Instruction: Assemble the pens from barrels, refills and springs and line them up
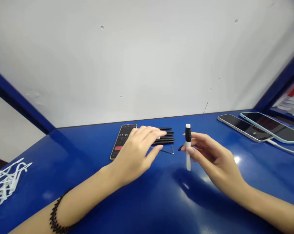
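Observation:
My right hand (211, 159) pinches a white pen barrel with a black grip (188, 146) and holds it upright above the blue table (147, 201). My left hand (139, 149) reaches out, fingers spread, over a row of several black pens (166, 138) lying side by side. Its fingertips touch or hover just over them. A thin refill with a small spring (170, 151) lies just in front of the pens. A small dark part (180, 148) rests beside my right thumb. A black beaded bracelet (55, 216) circles my left wrist.
A phone showing a timer (121, 139) lies partly under my left hand. Two more phones (244, 127) (273, 126) rest at the right with a white cable (283, 147). A white wire item (6, 182) sits at the left edge. A white wall stands behind.

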{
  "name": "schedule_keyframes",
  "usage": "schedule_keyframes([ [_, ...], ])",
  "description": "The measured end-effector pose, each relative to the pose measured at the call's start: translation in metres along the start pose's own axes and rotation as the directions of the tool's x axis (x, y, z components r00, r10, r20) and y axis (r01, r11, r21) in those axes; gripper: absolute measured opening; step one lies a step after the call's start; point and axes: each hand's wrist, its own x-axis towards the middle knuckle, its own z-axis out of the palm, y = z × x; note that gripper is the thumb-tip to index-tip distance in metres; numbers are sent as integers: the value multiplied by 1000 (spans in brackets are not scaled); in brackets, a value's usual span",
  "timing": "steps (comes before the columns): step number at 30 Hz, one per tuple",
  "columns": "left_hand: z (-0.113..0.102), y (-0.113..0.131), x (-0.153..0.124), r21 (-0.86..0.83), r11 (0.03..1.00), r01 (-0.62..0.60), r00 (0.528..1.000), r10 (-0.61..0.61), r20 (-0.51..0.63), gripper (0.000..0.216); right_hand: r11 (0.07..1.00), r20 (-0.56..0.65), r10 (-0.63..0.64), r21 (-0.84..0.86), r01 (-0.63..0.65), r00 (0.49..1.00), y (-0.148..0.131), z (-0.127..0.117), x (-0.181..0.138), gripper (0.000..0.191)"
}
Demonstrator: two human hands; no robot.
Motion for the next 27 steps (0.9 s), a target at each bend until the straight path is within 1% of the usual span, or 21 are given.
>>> schedule_keyframes([
  [1, 5, -3, 4, 55, 998, -24, 997, 20, 69, 21, 1000, -18, -9, 8, 9, 1000, 0, -2, 2, 25],
  [2, 11, -5, 7, 112, 992, -63, 986, 44, 162, 18, 1000, -23, -12, 12, 13, 1000, 0, -3, 3, 24],
  [4, 24, -10, 11, 210, 967, -147, 947, 76, 313, 18, 1000, -4, -7, 6, 7, 1000, 1, -5, 5, 23],
  [5, 30, -11, 13, 225, 958, -178, 930, 89, 355, 18, 1000, 10, -2, -1, 2, 1000, 2, -6, 6, 23],
  [8, 35, -13, 14, 211, 942, -262, 891, 152, 428, 18, 1000, 30, -3, -11, 4, 1000, 5, -8, 6, 23],
  [11, 29, -11, 13, 213, 921, -328, 851, 190, 489, 18, 1000, 25, -12, -15, 13, 1000, 9, -8, 6, 23],
  [15, 24, -5, 12, 251, 901, -354, 828, 176, 533, 20, 999, 28, -32, -14, 32, 999, 14, -7, 6, 24],
  [18, 21, -4, 12, 253, 882, -398, 806, 204, 555, 19, 999, 36, -23, -22, 24, 999, 16, -6, 6, 24],
  [19, 18, -5, 12, 236, 889, -392, 810, 212, 547, 18, 1000, 39, -15, -24, 16, 999, 15, -5, 6, 24],
  [20, 14, -7, 12, 193, 913, -358, 821, 210, 531, 16, 1000, 44, -9, -26, 10, 999, 15, -5, 6, 25],
  [21, 9, -9, 13, 122, 949, -292, 842, 194, 503, 14, 1000, 52, -4, -29, 5, 999, 14, -4, 5, 25],
  [22, 3, -11, 13, 17, 982, -188, 875, 160, 457, 10, 999, 62, -1, -37, 4, 998, 13, -4, 5, 25],
  [23, -3, -12, 14, -117, 991, -67, 907, 109, 406, 7, 999, 82, -2, -52, 6, 997, 13, -3, 4, 25],
  [24, -8, -12, 14, -267, 963, 48, 945, 43, 324, 5, 997, 108, -3, -70, 10, 994, 12, -3, 3, 24],
  [25, -11, -12, 15, -417, 899, 132, 973, -36, 229, 5, 996, 139, -6, -89, 19, 990, 11, -2, 1, 23],
  [26, -13, -10, 16, -554, 814, 175, 984, -124, 130, 5, 994, 172, -11, -104, 30, 985, 11, -1, 0, 21],
  [27, -13, -7, 16, -664, 725, 184, 977, -211, 41, 6, 992, 202, -20, -116, 44, 979, 11, -1, -1, 20],
])
